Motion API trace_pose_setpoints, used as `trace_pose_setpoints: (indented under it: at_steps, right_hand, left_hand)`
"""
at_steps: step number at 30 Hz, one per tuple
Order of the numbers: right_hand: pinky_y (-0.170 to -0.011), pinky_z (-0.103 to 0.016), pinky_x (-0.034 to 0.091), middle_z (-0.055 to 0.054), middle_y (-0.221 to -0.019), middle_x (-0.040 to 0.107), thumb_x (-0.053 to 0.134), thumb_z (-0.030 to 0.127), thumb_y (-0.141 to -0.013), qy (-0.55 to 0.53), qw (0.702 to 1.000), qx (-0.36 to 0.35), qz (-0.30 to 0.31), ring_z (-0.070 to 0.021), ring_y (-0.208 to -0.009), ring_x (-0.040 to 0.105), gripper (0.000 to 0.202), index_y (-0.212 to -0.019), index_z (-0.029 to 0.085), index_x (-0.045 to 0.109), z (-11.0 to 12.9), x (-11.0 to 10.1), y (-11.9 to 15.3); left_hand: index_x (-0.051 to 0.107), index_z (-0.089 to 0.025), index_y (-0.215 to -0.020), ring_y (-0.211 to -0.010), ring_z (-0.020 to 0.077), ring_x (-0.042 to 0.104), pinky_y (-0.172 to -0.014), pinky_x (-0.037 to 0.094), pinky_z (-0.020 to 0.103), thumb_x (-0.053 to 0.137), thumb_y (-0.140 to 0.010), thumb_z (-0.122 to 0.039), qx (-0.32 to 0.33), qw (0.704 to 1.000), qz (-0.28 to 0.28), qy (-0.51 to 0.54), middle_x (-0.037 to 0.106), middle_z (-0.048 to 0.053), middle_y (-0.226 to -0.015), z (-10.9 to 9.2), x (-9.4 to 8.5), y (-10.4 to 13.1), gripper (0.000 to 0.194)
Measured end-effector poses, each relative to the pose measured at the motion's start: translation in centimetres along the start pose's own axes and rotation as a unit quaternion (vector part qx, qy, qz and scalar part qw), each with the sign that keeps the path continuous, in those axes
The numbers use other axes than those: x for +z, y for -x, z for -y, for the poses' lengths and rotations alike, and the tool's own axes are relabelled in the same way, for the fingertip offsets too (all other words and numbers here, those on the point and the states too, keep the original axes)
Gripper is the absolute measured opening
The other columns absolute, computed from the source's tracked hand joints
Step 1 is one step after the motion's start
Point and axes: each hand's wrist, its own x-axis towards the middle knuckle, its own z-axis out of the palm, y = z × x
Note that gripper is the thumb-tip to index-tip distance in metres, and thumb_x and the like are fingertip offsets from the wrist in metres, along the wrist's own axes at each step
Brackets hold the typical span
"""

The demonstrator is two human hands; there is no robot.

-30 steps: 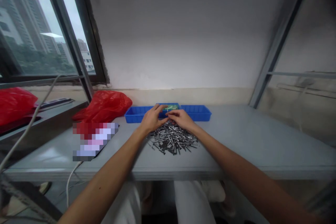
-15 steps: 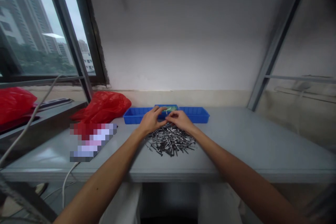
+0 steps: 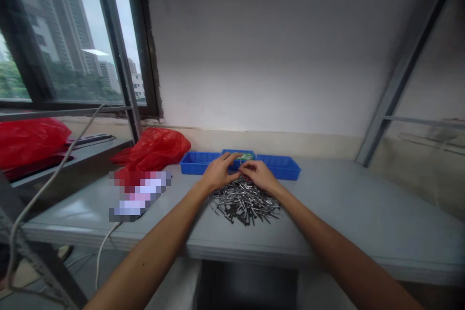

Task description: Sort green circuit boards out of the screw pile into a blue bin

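Observation:
A heap of loose metal screws lies at the middle of the grey table. Over the heap's back edge, my left hand has its thumb and index finger spread apart. Facing it from the right, my right hand has its fingertips pinched on a small screw, which stands up between the two hands. Behind them are a blue bin at left, a blue bin at right and a middle blue bin with something green in it, partly covered by my hands.
A red plastic bag lies left of the bins, with a pixelated flat object in front of it. A white cable hangs over the table's front edge. Metal posts rise on both sides.
The whole view has shifted, so the table and hands appear slightly farther right and lower. Both hands keep nearly the same pose around the small screw.

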Motion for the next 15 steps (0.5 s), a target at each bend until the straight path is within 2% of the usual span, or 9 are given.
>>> trace_pose_setpoints:
  at_steps: [5, 11, 15]
  right_hand:
    - [-0.058, -0.029, 0.044, -0.001, -0.063, 0.061, 0.069, 0.035, -0.073, 0.013, 1.0, -0.005, -0.011, -0.0142, -0.057, 0.055, 0.018, -0.07, 0.018, 0.063, 0.0, -0.04, 0.12]
    - [-0.057, -0.03, 0.047, -0.001, -0.064, 0.062, 0.066, 0.039, -0.076, -0.012, 1.0, 0.017, -0.007, -0.0151, -0.057, 0.057, 0.021, -0.075, 0.019, 0.064, -0.1, 0.09, 0.03]
    - [-0.058, -0.03, 0.047, -0.003, -0.069, 0.065, 0.064, 0.039, -0.077, -0.002, 1.0, 0.009, -0.004, -0.0162, -0.059, 0.059, 0.02, -0.075, 0.019, 0.064, -0.32, -0.08, -0.06]
  left_hand:
    - [0.052, -0.027, -0.13, -0.086, 0.0189, 0.061, -0.074, 0.051, 0.033, 0.067, -0.081, -0.027, 0.01, 1.0, 0.004, 0.003, 0.061, 0.006, -0.109, -0.16, 0.08, 0.06, 0.052]
    - [0.049, -0.026, -0.129, -0.085, 0.0191, 0.061, -0.072, 0.051, 0.032, 0.068, -0.082, -0.03, -0.011, 1.0, -0.011, 0.002, 0.061, 0.005, -0.108, -0.12, -0.03, 0.08, 0.051]
    - [0.053, -0.026, -0.126, -0.083, 0.0181, 0.06, -0.072, 0.051, 0.033, 0.061, -0.088, -0.03, 0.0, 1.0, -0.013, -0.009, 0.06, 0.006, -0.109, -0.05, -0.01, 0.1, 0.038]
